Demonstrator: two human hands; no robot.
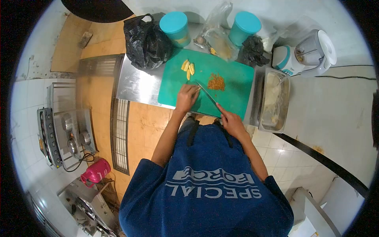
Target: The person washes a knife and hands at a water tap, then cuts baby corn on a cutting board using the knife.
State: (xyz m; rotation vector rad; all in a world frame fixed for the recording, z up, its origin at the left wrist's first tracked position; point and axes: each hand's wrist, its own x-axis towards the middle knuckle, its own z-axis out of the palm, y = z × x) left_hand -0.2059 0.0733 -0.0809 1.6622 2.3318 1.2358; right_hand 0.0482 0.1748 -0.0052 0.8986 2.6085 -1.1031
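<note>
A large green cutting board (231, 67) lies in front of me on a metal table. My right hand (232, 121) is wrapped round the handle of a knife (208, 95), its blade slanting up and left over the board. Near the knife tip, my left hand (187, 96) has its fingers drawn together on the board; what they pinch is too small to make out. Several peeled yellow pieces (191, 68) lie just beyond that hand. To the right of the blade is a pile of finely chopped orange-brown bits (216, 82).
Behind the board stand a black plastic bag (146, 45), two blue-lidded containers (173, 22) (244, 26), a clear bag (221, 41) and a smaller black bag (254, 51). At the right are a steel tray (286, 98) and a white blender (316, 49).
</note>
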